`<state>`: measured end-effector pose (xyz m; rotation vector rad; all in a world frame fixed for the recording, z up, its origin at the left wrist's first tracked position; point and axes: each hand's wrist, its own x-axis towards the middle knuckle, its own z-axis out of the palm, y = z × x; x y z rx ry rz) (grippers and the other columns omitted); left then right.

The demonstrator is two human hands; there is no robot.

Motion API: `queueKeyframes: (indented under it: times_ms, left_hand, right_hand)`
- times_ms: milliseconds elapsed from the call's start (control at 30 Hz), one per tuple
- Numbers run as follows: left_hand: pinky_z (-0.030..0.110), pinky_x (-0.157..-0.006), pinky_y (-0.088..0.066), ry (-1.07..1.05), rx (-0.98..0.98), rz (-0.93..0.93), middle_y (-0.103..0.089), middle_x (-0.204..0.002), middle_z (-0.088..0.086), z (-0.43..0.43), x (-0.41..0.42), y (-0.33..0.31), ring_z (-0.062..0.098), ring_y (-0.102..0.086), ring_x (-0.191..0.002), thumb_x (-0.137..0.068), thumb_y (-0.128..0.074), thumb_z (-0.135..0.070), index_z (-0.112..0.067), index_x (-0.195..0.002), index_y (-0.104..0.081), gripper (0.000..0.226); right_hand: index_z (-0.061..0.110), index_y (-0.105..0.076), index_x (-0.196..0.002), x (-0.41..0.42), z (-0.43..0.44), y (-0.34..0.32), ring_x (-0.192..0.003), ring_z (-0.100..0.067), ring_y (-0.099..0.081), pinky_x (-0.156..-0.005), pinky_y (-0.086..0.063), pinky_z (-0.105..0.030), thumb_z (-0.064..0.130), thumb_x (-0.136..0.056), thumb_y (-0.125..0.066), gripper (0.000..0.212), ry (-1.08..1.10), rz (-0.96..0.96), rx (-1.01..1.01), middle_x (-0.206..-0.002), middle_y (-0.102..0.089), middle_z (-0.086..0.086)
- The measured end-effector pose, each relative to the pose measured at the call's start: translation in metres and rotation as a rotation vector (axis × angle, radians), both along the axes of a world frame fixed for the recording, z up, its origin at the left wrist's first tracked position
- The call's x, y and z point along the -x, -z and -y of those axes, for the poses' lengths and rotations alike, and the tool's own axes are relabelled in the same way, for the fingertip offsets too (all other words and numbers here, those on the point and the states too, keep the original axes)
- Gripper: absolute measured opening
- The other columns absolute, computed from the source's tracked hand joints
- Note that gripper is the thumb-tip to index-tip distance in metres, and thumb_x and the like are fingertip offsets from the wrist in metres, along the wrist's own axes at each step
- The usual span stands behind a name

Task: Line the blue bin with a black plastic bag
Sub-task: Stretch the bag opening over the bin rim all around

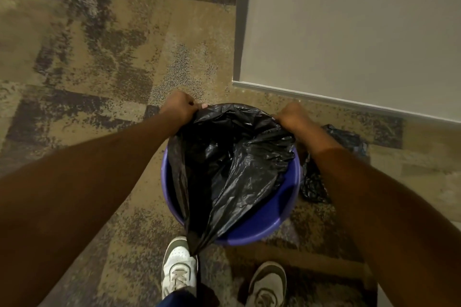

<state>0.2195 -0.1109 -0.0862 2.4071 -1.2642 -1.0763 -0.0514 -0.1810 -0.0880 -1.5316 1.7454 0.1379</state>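
Both hands grip the mouth of the black plastic bag [229,162]: the left hand [178,107] is clenched on its far-left edge, the right hand [290,116] on its far-right edge, fingers curled under and mostly hidden. The bag hangs into the blue bin [262,228] on the patterned carpet [99,57], its crumpled body covering the far rim and its gathered tail draping over the near rim (the bin's floor cannot be seen). A second dark bag [314,185] lies beside the bin, partly behind the right forearm. Two shoes [178,265] appear below, beside a pale wall [349,27].
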Motion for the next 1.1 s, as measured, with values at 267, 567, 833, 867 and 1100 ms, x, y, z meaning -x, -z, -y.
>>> queueKeyframes:
  times_ms: [267,567,833,867,1100]
  left_hand:
    - [0.049,-0.084,-0.048,-0.243,0.032,0.324,-0.054,-0.116,0.026,-0.07,0.02,-0.039,0.043,-0.054,-0.105,-0.075,-0.052,-0.076,0.003,-0.115,-0.045,0.088]
    - [0.042,-0.053,-0.046,-0.262,-0.043,0.285,-0.062,-0.08,0.03,-0.122,0.036,-0.042,0.043,-0.06,-0.069,-0.083,-0.061,-0.026,0.007,-0.084,-0.06,0.033]
    - [0.039,-0.058,-0.04,-0.612,0.151,-0.108,-0.052,-0.061,0.015,-0.133,0.02,-0.033,0.024,-0.049,-0.059,-0.087,-0.068,-0.023,0.008,-0.069,-0.058,0.038]
    - [0.038,-0.058,-0.038,-0.651,0.158,-0.115,-0.051,-0.065,0.015,-0.134,0.019,-0.031,0.024,-0.047,-0.062,-0.088,-0.067,-0.023,0.01,-0.074,-0.059,0.037]
    - [0.037,-0.066,-0.039,-0.748,0.196,-0.179,-0.054,-0.076,0.014,-0.141,0.014,-0.023,0.022,-0.049,-0.071,-0.093,-0.059,-0.021,0.0,-0.076,-0.061,0.028]
  right_hand:
    - [0.004,-0.055,-0.089,0.018,-0.069,-0.043,-0.073,-0.024,-0.054,-0.057,-0.04,-0.029,0.047,-0.079,-0.069,0.045,0.232,0.069,0.391,-0.079,-0.055,-0.008]
    - [-0.002,-0.061,-0.097,-0.002,-0.121,-0.053,-0.082,-0.032,-0.065,-0.066,-0.049,-0.029,0.033,-0.084,-0.065,0.037,0.177,-0.099,0.165,-0.099,-0.065,-0.022]
    - [0.005,-0.031,-0.131,-0.035,-0.107,-0.064,-0.103,-0.034,-0.058,-0.073,-0.052,-0.036,0.067,-0.078,-0.056,0.086,0.388,-0.118,0.191,-0.122,-0.052,-0.023]
    - [0.005,-0.026,-0.133,-0.043,-0.11,-0.062,-0.107,-0.035,-0.053,-0.071,-0.049,-0.036,0.063,-0.077,-0.061,0.089,0.332,-0.182,0.192,-0.126,-0.046,-0.024]
    - [-0.002,-0.039,-0.12,-0.042,-0.126,-0.05,-0.097,-0.033,-0.059,-0.067,-0.05,-0.033,0.006,-0.096,-0.046,0.027,0.175,-0.421,0.33,-0.114,-0.054,-0.023]
